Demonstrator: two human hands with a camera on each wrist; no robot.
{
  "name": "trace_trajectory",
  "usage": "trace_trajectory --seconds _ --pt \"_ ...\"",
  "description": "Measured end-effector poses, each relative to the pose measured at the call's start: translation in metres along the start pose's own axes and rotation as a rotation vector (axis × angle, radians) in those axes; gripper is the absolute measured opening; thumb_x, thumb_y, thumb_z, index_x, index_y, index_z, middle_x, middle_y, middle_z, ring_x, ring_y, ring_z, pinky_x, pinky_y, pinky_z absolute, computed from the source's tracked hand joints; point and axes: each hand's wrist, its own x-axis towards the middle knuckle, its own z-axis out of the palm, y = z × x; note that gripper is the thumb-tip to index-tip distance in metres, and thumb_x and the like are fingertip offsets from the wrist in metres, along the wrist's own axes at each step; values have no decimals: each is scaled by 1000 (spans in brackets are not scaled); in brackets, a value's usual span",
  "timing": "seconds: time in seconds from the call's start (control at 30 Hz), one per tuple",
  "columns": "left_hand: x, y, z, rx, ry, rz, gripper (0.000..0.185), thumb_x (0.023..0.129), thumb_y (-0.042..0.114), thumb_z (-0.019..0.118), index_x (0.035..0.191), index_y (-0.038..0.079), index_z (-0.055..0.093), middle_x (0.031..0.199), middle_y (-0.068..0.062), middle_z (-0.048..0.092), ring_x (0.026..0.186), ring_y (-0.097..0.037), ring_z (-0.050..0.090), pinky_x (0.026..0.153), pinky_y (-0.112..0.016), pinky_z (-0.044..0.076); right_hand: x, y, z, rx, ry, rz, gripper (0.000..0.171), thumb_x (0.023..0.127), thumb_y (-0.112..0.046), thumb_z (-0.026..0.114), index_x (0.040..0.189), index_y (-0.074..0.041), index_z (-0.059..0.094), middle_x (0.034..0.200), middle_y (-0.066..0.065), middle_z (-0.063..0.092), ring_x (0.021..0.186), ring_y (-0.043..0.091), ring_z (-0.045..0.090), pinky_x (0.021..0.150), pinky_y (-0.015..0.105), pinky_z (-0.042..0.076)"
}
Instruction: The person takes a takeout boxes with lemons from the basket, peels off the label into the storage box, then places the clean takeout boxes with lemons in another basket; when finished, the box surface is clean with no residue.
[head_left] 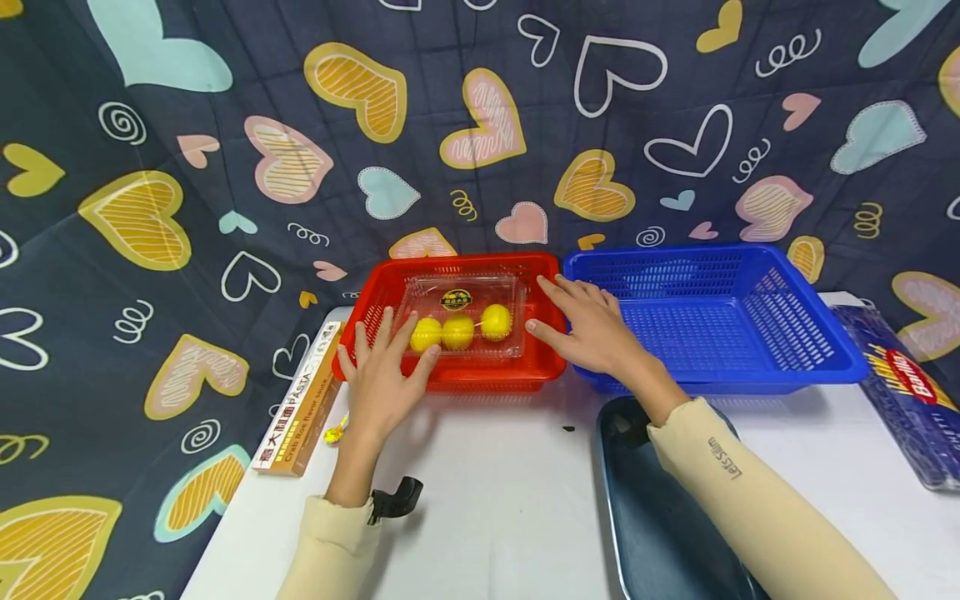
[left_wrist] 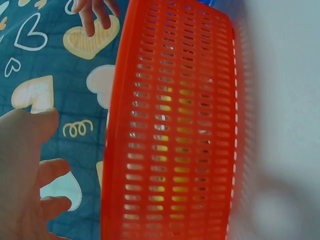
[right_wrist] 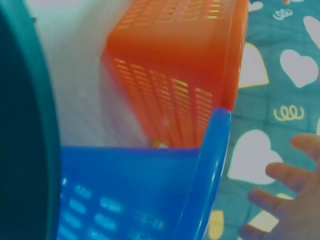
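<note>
Red basket [head_left: 457, 379] — set on the white table [head_left: 510, 500], its right wall touching or just beside the blue basket [head_left: 712, 317]. A clear plastic box [head_left: 465, 321] is held inside it, with three yellow round fruits [head_left: 457, 332] in a row under a dark round label.

Left hand [head_left: 382, 375] — laid over the near left corner of the red basket, fingers straight and spread, fingertips at the edge of the clear plastic box; nothing is gripped.

Right hand [head_left: 592, 325] — laid over the right rim of the red basket where the blue basket adjoins it, fingers straight and spread towards the box; nothing is gripped.

Head view only: both hands complete, the box and its contents, and the table layout are shown.

Left wrist view: the slotted outer wall of the red basket [left_wrist: 175, 130] is seen close up, yellow glimpsed through the slots; the left hand [left_wrist: 25, 175] is shown at the lower left, the fingers of the other hand at the top. The box itself is not made out.

Right wrist view: the junction of red basket [right_wrist: 180, 65] and blue basket [right_wrist: 150, 195] is shown; whether they touch cannot be told. Fingers of the right hand [right_wrist: 285, 200] are seen at the lower right.

Surroundings — a long pasta carton [head_left: 300, 400] lies left of the red basket; a blue pasta packet [head_left: 900, 383] lies right of the blue basket; a dark tray [head_left: 660, 517] lies under the right forearm. A heart-patterned cloth [head_left: 225, 167] is hung behind and at the sides.
</note>
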Motion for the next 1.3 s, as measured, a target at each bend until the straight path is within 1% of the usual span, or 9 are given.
trace_trajectory --seconds 0.2,0.33,0.47,0.57,0.73,0.83,0.97,1.1,1.3 --pt "-5 -12 3 -21 13 -30 66 98 55 54 157 28 41 170 -12 24 155 -52 8 117 -77 -7 15 -4 6 21 -56 -16 79 97 -55 56 163 -22 26 168 15 26 151 42 23 119 69 19" --pt "-7 -19 4 -43 33 -45 66 98 53 57 156 25 42 170 -13 24 155 -52 7 117 -77 -8 24 -6 9 47 -74 -23 78 96 -50 61 161 -21 31 164 16 35 145 40 31 115 65 26" --pt "-8 -27 3 -82 51 -75 64 98 49 59 156 25 44 169 -13 25 156 -51 7 118 -75 -9 34 -7 14 70 -83 -39 74 95 -46 66 158 -19 38 157 17 45 139 39 37 110 63 31" --pt "-9 -32 2 -108 58 -108 63 98 46 59 155 25 45 169 -13 26 157 -48 5 118 -75 -8 41 -7 17 89 -104 -39 72 95 -43 67 157 -18 42 154 17 49 137 38 39 109 63 33" --pt "-12 -43 2 -124 76 -162 62 98 47 58 155 25 44 169 -12 26 158 -47 4 118 -77 -5 48 -10 19 97 -136 -37 68 95 -39 68 154 -17 45 154 18 50 137 40 41 112 63 33" --pt "-14 -51 3 -140 78 -188 62 99 47 58 155 25 44 169 -11 26 157 -47 3 118 -76 -6 53 -11 21 86 -142 -38 66 95 -36 69 153 -16 47 152 17 52 137 41 42 113 64 32" --pt "-16 -61 5 -169 76 -202 60 99 44 58 154 23 46 169 -12 25 157 -48 4 119 -75 -8 59 -13 23 71 -149 -35 63 95 -35 69 152 -15 49 151 16 55 136 40 43 114 64 31" --pt "-18 -68 8 -189 94 -219 57 99 41 60 151 21 51 169 -13 25 157 -48 6 120 -74 -3 65 -13 28 56 -150 -29 62 95 -34 70 150 -15 51 149 14 57 137 40 44 117 62 29" --pt "-19 -72 13 -244 153 -255 53 97 41 64 145 20 58 169 -9 27 157 -43 13 121 -73 10 69 -13 31 35 -136 -19 58 94 -32 72 147 -15 56 146 11 60 135 38 45 117 61 26"
